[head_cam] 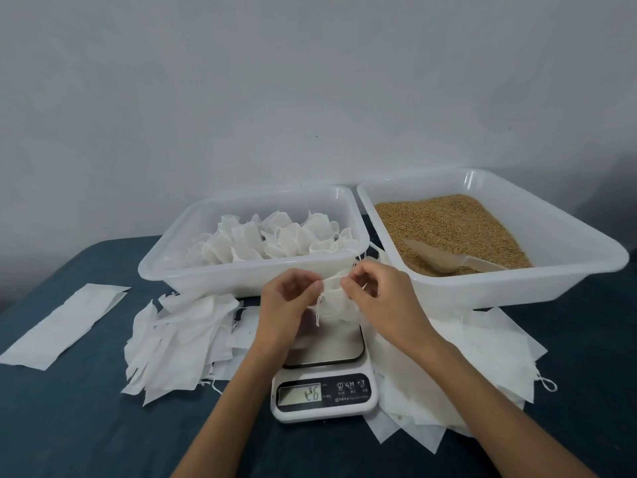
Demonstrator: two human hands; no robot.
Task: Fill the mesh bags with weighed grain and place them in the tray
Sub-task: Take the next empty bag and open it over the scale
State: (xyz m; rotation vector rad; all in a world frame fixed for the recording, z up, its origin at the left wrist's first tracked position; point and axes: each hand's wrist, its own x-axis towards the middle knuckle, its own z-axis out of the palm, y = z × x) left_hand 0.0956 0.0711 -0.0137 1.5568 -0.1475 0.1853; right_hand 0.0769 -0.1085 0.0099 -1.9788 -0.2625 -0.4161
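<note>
Both hands, left [289, 298] and right [375, 298], grip a mesh bag [336, 307] over the scale [324, 391].

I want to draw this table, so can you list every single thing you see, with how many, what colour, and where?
Tray of bags: one, clear white, back middle, holding many filled white bags.
Tray of grain: one, clear white, back right, holding brown grain.
Scoop: one, pale, lying in the grain.
Scale: one, white, front middle.
Empty bags: a white pile left of the scale, another right.
Paper strip: one, white, far left.
Table cover: one, dark blue.
Held bag: one, white, above the scale.
Left hand: pinches the bag's top.
Right hand: pinches it too.
</note>
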